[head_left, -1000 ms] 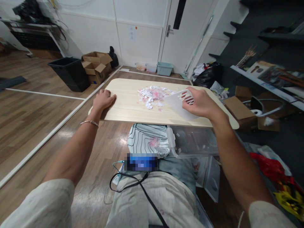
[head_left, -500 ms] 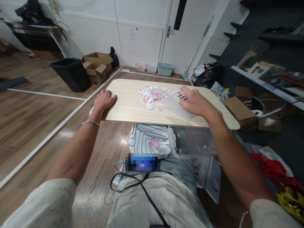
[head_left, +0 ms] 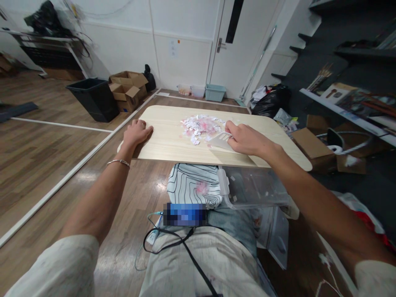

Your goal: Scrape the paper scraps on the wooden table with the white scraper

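The slotted white scraper [head_left: 220,141] looks thin, probably plastic.

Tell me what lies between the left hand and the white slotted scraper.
The head view shows a heap of pink-tinged paper scraps on the wood-grain tabletop between the left hand and the scraper, which the right hand grips.
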`<state>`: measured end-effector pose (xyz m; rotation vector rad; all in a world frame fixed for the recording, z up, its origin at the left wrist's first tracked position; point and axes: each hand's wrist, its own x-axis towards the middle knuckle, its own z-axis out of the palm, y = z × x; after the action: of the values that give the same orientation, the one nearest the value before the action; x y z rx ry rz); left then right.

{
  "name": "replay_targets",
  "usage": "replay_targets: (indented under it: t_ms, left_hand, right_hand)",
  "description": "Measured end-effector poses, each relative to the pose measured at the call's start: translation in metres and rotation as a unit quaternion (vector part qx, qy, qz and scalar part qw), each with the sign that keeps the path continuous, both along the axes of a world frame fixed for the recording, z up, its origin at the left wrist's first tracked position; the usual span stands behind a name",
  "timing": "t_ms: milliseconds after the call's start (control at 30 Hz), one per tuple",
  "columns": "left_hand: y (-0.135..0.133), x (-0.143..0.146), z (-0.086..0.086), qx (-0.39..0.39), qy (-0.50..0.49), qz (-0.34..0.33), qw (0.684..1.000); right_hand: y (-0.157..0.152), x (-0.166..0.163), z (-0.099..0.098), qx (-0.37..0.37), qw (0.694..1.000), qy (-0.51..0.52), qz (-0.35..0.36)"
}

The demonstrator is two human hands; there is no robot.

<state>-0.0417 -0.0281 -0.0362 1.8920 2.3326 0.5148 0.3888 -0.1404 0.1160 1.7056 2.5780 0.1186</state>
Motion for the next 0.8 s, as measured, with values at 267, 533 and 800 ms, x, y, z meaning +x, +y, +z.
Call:
replay_targets:
  t_ms: [267,533,800]
  left_hand:
    - [0.002,-0.002,-0.004,0.012,-0.002,0.002,1.0]
    - [0.002,-0.002,-0.003,0.013,-0.001,0.004,1.0]
    - [0.002,-0.002,-0.004,0.015,-0.004,0.004,1.0]
  right_hand:
    - [0.015,0.02,0.007,-0.042,0.997,0.004,0.06]
    - [0.003,0.026,-0.005,0.009,0.998,-0.055,-0.015]
    - [0.001,0.028,-0.009,0.006,0.999,-0.047,0.016]
